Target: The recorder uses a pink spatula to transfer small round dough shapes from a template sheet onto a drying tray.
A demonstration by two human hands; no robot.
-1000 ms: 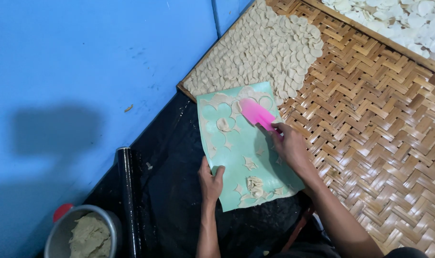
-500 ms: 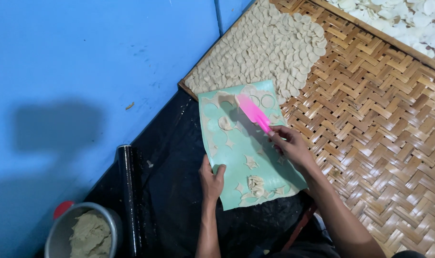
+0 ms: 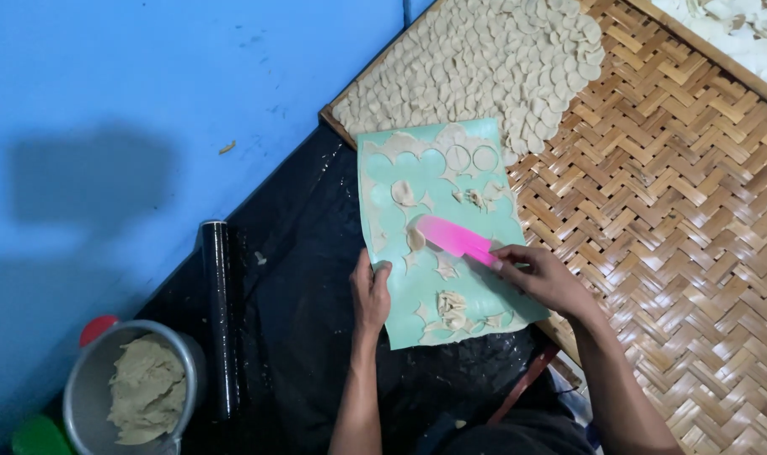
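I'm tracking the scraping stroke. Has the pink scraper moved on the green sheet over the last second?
Yes. The pink scraper has slid from the green sheet's top end toward its middle.
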